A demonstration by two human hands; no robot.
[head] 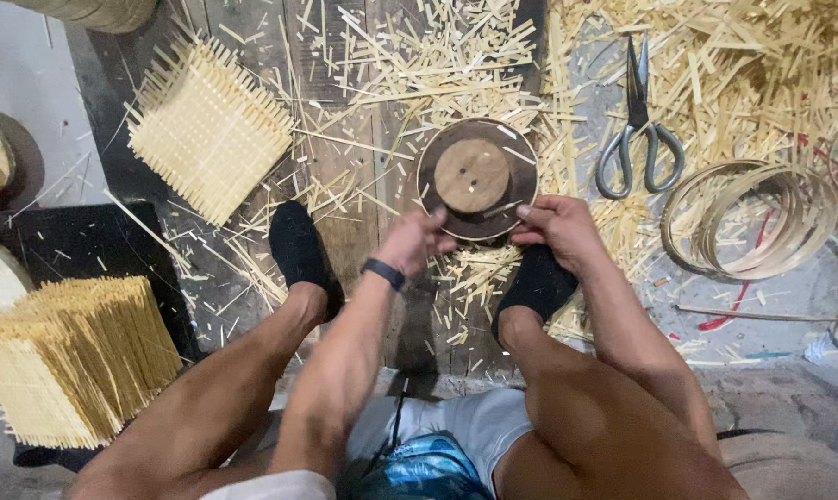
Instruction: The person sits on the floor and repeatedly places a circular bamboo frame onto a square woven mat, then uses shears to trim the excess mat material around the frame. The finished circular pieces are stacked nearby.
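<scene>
While both hands pinch the disc point(475, 178), left hand point(413, 241) and right hand point(556, 227) curled on its near rim, scissors point(637, 125) nearby, woven mat point(208, 128) toward the floor's far-left corner.

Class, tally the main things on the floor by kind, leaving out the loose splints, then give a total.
Round wooden disc, held by left hand and right hand: 1
Scissors: 1
Woven mats: 2
Bundle of bamboo hoops: 1
Total: 5
</scene>
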